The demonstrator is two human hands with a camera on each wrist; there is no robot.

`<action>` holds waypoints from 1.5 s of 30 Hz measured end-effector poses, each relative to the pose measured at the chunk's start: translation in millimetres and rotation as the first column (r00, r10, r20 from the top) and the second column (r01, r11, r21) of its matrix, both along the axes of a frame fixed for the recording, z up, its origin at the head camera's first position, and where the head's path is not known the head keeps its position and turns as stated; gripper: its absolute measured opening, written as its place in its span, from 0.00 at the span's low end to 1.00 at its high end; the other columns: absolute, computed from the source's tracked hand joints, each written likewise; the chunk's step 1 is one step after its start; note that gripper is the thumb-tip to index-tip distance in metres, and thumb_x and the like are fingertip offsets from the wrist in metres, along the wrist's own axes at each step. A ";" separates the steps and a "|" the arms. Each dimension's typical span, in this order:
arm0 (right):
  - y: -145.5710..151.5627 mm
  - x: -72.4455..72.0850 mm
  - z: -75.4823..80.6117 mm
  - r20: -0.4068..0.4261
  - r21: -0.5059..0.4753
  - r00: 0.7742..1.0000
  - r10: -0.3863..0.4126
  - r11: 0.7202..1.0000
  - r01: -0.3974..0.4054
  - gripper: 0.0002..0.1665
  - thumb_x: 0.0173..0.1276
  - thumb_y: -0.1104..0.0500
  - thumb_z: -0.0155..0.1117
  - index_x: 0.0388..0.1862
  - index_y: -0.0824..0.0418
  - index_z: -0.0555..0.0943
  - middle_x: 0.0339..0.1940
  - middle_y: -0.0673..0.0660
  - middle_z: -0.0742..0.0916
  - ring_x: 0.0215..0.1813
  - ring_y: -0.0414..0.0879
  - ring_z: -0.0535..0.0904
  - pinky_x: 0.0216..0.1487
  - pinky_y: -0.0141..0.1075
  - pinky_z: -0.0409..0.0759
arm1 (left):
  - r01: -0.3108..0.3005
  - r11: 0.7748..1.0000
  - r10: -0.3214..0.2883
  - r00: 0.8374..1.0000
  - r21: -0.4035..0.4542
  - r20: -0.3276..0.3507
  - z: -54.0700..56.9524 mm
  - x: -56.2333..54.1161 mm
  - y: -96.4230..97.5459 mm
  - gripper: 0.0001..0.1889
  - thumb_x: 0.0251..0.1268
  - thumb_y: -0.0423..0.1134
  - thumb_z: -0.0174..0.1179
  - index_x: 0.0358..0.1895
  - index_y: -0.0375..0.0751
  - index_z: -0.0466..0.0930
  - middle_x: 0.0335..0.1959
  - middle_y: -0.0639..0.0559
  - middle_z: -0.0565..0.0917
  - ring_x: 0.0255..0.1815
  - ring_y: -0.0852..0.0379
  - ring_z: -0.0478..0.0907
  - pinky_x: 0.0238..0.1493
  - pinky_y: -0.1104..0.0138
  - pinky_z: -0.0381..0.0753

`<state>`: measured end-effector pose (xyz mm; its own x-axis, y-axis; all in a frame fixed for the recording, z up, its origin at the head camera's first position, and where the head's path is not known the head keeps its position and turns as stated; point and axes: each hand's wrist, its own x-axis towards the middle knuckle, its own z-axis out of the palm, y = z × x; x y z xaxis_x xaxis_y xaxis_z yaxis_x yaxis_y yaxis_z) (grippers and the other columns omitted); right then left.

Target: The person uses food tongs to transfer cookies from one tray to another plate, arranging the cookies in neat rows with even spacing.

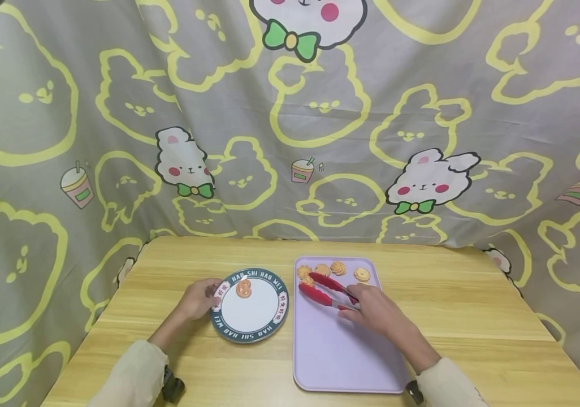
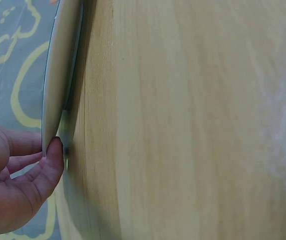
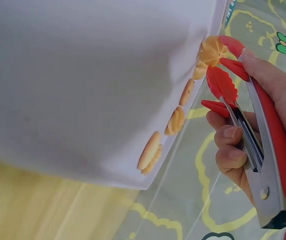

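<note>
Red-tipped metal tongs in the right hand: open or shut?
Open. The red-tipped metal tongs show a clear gap between their tips in both the head and right wrist views.

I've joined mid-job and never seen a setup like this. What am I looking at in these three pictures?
No machine here: these are a person's two bare hands. The wide picture comes from a camera worn on the head, looking forward and down; the other two come from cameras on the left and right wrists, so they look sideways on.

On the wooden table lie a plate with one pretzel-shaped biscuit, and a purple tray with cookies at its far end. The left hand pinches the plate's rim. The right hand holds red-tipped tongs near the cookies; whether they grip one is hard to tell.
</note>
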<state>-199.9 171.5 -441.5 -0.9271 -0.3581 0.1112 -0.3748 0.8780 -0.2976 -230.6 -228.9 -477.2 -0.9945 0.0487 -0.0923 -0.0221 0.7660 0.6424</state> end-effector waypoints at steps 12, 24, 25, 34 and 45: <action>-19.6 -4.5 12.2 0.013 -0.022 1.000 -0.008 1.000 0.008 0.27 0.50 0.46 0.75 0.42 0.62 0.80 0.25 0.51 0.79 0.29 0.42 0.69 0.29 0.33 0.68 | -0.004 1.000 0.004 1.000 -0.007 0.011 1.7 1.0 1.0 0.24 0.58 0.29 0.60 0.60 0.32 0.73 0.44 0.42 0.81 0.43 0.50 0.76 0.45 0.58 0.80; -61.3 -12.4 20.9 0.029 -0.040 0.996 0.080 0.996 -0.079 0.27 0.51 0.46 0.74 0.42 0.63 0.80 0.26 0.52 0.79 0.29 0.43 0.69 0.30 0.35 0.70 | -0.010 1.000 0.010 1.000 0.001 0.015 0.3 0.4 0.7 0.24 0.58 0.29 0.60 0.60 0.32 0.72 0.44 0.42 0.81 0.42 0.51 0.76 0.43 0.60 0.80; -64.5 -12.9 20.4 0.033 -0.036 0.995 0.089 0.995 -0.088 0.27 0.51 0.46 0.74 0.41 0.63 0.80 0.25 0.52 0.78 0.28 0.43 0.69 0.29 0.35 0.70 | -0.010 1.000 0.010 1.000 -0.001 0.013 0.4 0.3 0.7 0.24 0.58 0.29 0.60 0.60 0.32 0.72 0.44 0.42 0.81 0.42 0.51 0.76 0.43 0.60 0.80; -89.9 -17.4 13.8 0.055 0.047 0.994 0.094 0.994 -0.096 0.28 0.51 0.43 0.73 0.42 0.62 0.81 0.25 0.49 0.77 0.28 0.41 0.69 0.28 0.32 0.69 | -0.012 1.000 0.013 1.000 -0.006 0.020 1.9 0.6 1.0 0.24 0.58 0.29 0.60 0.60 0.32 0.72 0.43 0.43 0.80 0.40 0.52 0.76 0.39 0.64 0.80; -103.2 -19.4 4.4 0.081 0.090 0.993 0.085 0.992 -0.092 0.30 0.50 0.43 0.74 0.46 0.62 0.81 0.27 0.50 0.78 0.27 0.41 0.70 0.27 0.31 0.70 | -0.007 1.000 0.007 1.000 -0.003 0.011 3.6 0.6 1.3 0.24 0.58 0.29 0.60 0.60 0.32 0.73 0.43 0.43 0.81 0.42 0.51 0.76 0.42 0.61 0.81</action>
<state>-219.4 68.2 -437.1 -0.8959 -0.4442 0.0036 -0.4313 0.8677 -0.2471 -230.0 -227.5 -473.6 -0.9938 0.0411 -0.1038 -0.0351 0.7678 0.6397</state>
